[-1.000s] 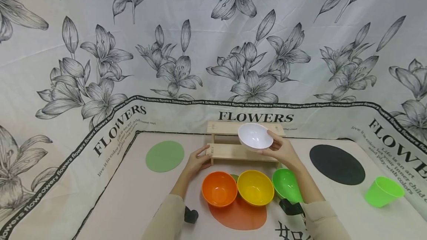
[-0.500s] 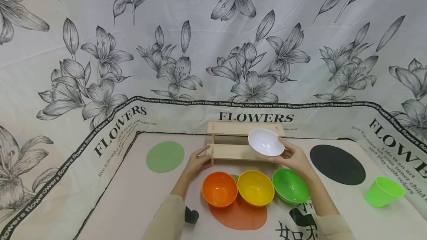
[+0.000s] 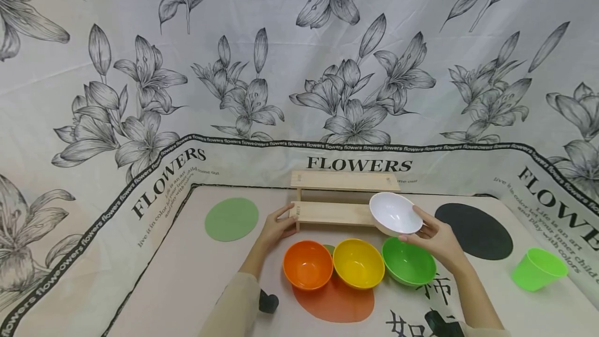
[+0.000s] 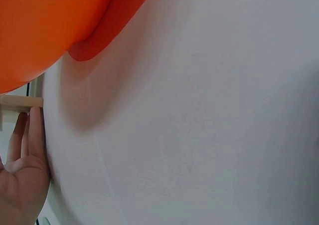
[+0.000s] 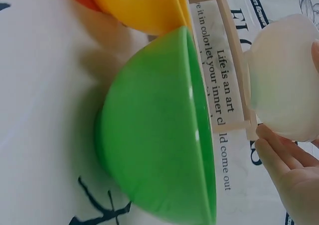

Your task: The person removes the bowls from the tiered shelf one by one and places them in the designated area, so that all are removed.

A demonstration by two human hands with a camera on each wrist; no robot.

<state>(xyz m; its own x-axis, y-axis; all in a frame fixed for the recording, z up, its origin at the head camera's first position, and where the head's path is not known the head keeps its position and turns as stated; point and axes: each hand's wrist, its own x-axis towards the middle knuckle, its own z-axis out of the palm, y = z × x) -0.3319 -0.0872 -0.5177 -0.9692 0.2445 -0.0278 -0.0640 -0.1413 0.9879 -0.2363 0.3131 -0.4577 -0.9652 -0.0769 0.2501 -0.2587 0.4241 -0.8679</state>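
My right hand (image 3: 435, 238) holds a white bowl (image 3: 395, 214) by its right side, tilted, mouth toward the head camera. It is in front of the right end of a two-tier wooden shelf (image 3: 334, 213). My left hand (image 3: 277, 225) rests against the shelf's left end; in the left wrist view its straight fingers (image 4: 35, 130) reach the wood. In front of the shelf stand an orange bowl (image 3: 308, 266), a yellow bowl (image 3: 359, 264) and a green bowl (image 3: 408, 261) in a row. The white bowl is just behind the green one in the head view.
A green cup (image 3: 538, 269) is tilted at the far right. Round mats lie on the table: light green (image 3: 231, 219) at left, black (image 3: 473, 231) at right, orange-red (image 3: 334, 306) before the bowls. A flower-printed cloth (image 3: 238, 165) rises behind.
My right hand has moved the white bowl rightward and nearer, from before the shelf's middle to its right end. The green bowl is now fully uncovered. My left hand has stayed in place.
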